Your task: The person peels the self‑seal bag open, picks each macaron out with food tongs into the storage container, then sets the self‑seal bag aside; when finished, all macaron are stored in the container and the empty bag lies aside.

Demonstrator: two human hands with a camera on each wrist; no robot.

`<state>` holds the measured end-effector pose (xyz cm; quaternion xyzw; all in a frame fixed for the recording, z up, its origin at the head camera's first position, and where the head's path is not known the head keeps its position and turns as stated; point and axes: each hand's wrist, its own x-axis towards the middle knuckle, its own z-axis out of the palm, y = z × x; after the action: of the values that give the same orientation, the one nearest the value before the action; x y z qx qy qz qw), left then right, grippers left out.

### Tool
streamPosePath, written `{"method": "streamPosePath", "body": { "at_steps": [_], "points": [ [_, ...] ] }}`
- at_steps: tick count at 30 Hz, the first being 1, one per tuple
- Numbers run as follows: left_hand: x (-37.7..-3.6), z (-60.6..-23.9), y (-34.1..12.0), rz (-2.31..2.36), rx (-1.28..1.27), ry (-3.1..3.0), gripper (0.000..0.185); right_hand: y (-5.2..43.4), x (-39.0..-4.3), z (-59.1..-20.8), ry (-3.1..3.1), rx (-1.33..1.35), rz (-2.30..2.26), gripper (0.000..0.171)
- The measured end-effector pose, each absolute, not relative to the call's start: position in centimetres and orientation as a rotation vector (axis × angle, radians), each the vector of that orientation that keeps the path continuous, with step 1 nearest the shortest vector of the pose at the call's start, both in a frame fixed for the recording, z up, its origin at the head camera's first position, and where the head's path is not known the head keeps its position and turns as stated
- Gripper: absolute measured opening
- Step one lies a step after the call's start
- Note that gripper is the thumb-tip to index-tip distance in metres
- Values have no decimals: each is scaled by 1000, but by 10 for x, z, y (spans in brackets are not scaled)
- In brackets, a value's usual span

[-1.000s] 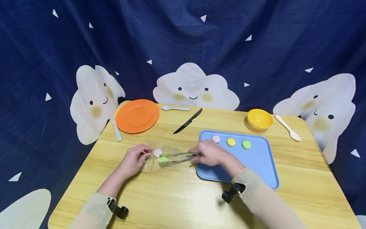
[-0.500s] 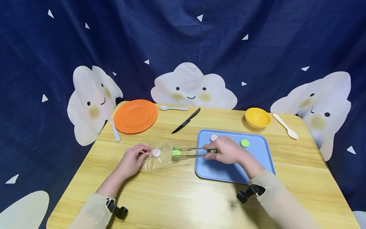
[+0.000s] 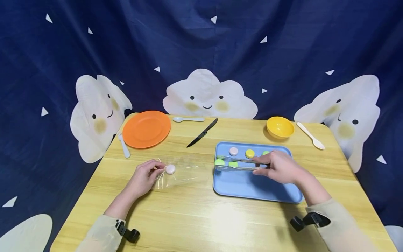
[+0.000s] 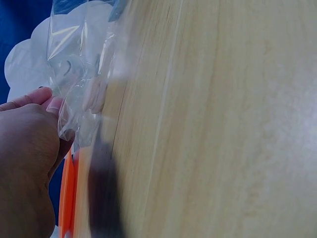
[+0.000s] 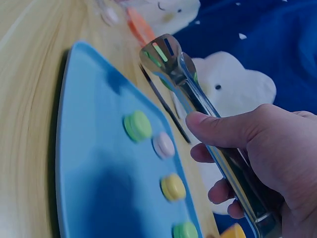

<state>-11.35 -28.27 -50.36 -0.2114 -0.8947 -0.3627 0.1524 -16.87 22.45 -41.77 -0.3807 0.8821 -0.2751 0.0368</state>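
My left hand (image 3: pixel 146 178) pinches the end of a clear plastic bag (image 3: pixel 187 173) lying over the wooden table. A pale pink macaron (image 3: pixel 170 169) is inside the bag, near my fingertips. My right hand (image 3: pixel 280 167) grips metal tongs (image 5: pixel 200 101), their tips pointing left. Between the tips sits a green macaron (image 3: pixel 219 162), above the left edge of the blue tray (image 3: pixel 245 185). On that tray are a second green macaron (image 5: pixel 137 125), a pink macaron (image 3: pixel 233 151), a yellow macaron (image 3: pixel 249 153) and a third green macaron (image 5: pixel 185 230), which my right hand partly covers in the head view.
At the back left lie an orange plate (image 3: pixel 146 129), a grey fork (image 3: pixel 124 145) and a grey spoon (image 3: pixel 189 119). A black knife (image 3: pixel 202 133) lies at the back middle. A yellow bowl (image 3: pixel 280 127) and a white spoon (image 3: pixel 310 135) are at the back right.
My right hand has drawn the tongs rightward out of the bag, carrying the green macaron from inside it to above the tray. My left hand keeps its pinch on the bag.
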Motion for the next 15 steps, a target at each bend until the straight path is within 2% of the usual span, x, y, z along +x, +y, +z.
{"method": "streamPosePath", "body": {
  "at_steps": [15],
  "points": [
    [-114, -505, -281, -1039, -611, -2573, 20, 306, -139, -425, 2865, -908, -793, 41]
  ]
}}
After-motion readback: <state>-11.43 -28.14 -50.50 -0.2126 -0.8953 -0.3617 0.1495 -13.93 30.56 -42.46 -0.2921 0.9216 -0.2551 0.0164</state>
